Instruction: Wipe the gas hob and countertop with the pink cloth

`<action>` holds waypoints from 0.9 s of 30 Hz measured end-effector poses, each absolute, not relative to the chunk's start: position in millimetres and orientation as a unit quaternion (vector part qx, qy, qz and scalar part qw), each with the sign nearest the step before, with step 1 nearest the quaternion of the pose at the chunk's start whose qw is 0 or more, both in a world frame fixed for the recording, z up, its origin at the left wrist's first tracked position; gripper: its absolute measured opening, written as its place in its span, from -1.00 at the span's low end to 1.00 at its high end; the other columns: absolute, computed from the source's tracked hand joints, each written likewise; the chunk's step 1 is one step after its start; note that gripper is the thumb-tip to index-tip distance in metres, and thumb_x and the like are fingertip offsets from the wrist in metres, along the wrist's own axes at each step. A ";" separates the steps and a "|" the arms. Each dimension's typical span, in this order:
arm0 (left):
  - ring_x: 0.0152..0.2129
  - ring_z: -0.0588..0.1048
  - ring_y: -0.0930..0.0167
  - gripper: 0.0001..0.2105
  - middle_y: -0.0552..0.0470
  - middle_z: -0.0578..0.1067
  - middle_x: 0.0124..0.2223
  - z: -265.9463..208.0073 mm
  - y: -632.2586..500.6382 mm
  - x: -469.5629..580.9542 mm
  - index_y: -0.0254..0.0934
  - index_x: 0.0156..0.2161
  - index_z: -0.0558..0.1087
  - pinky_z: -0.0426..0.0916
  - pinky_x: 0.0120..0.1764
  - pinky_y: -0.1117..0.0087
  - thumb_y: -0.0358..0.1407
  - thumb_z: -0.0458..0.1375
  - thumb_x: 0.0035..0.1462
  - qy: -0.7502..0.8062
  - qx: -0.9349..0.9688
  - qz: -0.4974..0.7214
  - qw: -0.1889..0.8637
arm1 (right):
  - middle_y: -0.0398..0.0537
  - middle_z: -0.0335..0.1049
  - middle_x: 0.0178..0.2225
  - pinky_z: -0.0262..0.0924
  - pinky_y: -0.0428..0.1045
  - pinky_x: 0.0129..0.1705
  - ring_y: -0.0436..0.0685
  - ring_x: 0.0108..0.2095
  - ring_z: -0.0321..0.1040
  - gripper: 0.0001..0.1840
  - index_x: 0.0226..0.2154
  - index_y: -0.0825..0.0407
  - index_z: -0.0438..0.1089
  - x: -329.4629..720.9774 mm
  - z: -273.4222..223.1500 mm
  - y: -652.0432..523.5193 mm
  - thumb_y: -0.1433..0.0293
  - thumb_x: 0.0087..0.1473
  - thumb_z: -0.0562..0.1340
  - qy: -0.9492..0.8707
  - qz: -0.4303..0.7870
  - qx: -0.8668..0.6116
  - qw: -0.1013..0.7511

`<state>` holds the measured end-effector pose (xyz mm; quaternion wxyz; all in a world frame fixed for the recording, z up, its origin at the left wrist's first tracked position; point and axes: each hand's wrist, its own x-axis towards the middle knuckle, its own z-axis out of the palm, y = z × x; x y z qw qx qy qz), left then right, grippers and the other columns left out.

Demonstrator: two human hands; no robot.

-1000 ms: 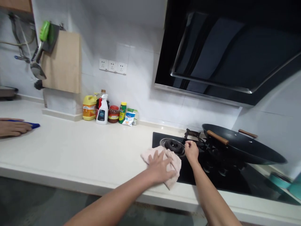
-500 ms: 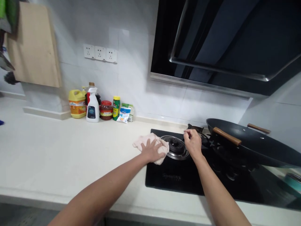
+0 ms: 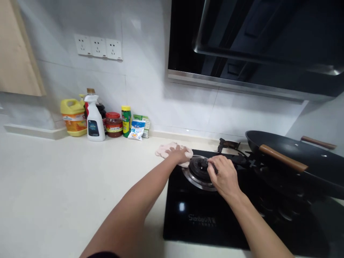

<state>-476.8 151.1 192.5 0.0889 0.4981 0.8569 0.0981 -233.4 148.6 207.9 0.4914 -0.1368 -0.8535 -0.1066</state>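
Note:
My left hand (image 3: 180, 154) presses down on a pale pink cloth (image 3: 163, 149) at the back left corner of the black gas cooktop (image 3: 185, 215), with its fingers curled over the fabric. Part of the cloth reaches onto the countertop, and another part touches the burner's metal ring. Over the right side of the round burner (image 3: 197, 166), my right hand (image 3: 224, 175) is closed, thumb and forefinger drawn together. Whatever lies between those fingertips is too dark to make out.
A large black wok (image 3: 282, 139) with wooden handles sits on the right burner. A pan support (image 3: 228, 144) lies behind my right hand. White spray bottle (image 3: 95, 122), yellow jug (image 3: 73, 118), red-lidded jar (image 3: 114, 125) and packets line the wall. The range hood (image 3: 242, 43) hangs above.
My left hand has pushed the cloth toward the back of the cooktop, and its spread fingers have curled. The right hand has lowered over the burner. The view has shifted closer and to the right.

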 end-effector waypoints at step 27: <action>0.33 -0.09 -0.13 -0.45 0.09 -0.05 0.46 175.7 94.2 -557.8 0.24 0.35 0.08 -0.11 0.15 -0.38 0.11 -0.26 0.29 0.871 0.486 0.073 0.013 | -0.09 0.48 -0.33 0.04 0.02 -0.19 0.07 -0.30 0.37 -0.85 -0.26 0.02 0.43 -234.8 199.1 143.5 0.46 0.23 0.13 -0.889 -0.100 -0.129 0.427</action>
